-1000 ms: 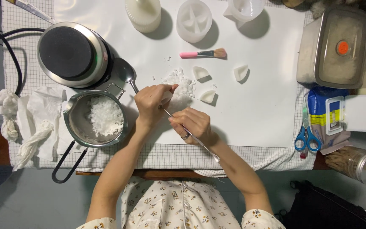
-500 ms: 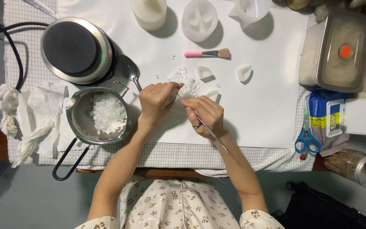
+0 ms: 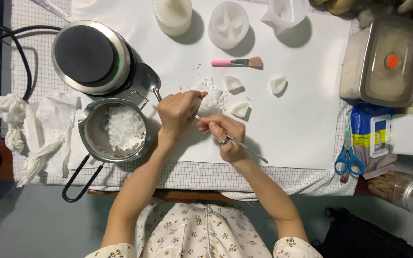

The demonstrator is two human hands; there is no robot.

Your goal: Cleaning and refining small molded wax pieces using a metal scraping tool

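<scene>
1. The table carries a white sheet.
2. The pot with white flakes stands just left of the hands.
3. The left hand is closed on a small white piece, beside the flake pile.
4. The right hand pinches a thin metal tool, its tip at the left hand.

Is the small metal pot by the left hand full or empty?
Partly filled: the metal pot stands upright holding a heap of white flakes, with bare metal showing around them. The left hand is beside it, not touching.
</scene>
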